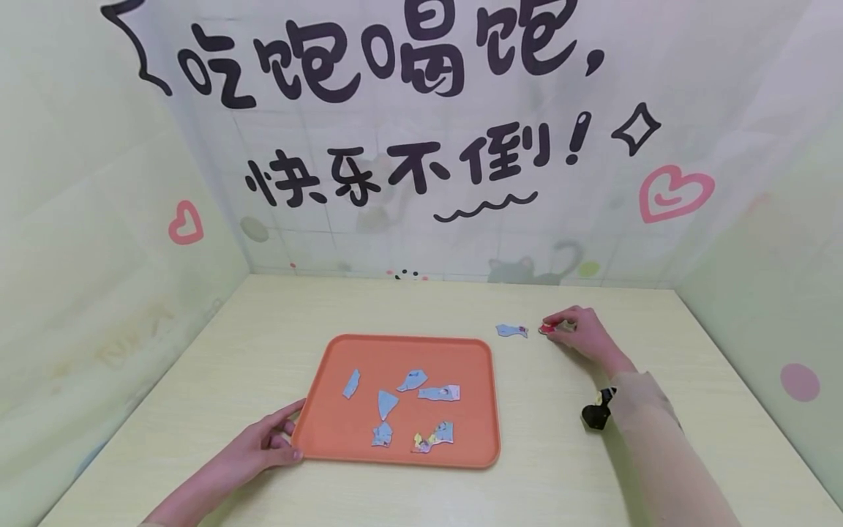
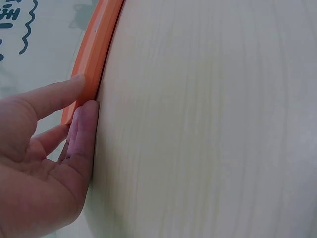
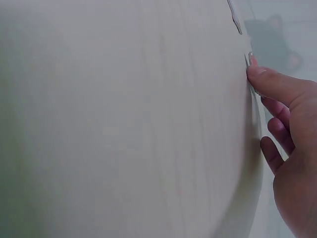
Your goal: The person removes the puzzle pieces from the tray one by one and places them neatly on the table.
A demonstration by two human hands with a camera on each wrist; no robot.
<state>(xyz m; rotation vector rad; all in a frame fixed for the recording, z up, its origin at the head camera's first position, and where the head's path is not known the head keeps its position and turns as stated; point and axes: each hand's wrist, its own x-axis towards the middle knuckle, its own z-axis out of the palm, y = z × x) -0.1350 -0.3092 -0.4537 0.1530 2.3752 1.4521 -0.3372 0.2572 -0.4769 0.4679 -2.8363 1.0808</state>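
Note:
My left hand grips the front left corner of an orange tray, thumb on the rim and fingers at the outer side, as the left wrist view also shows. On the tray lie several irregular picture pieces, among them a pointed blue one, a blue strip and a yellow-and-blue one. Beyond the tray's back right corner, my right hand pinches a small red picture piece between thumb and fingers at the table surface. Just left of it lies a light blue piece.
A small black object is on the table beside the right sleeve, partly hidden by it. Behind the pale wooden table stands a printed backdrop, with side walls at left and right.

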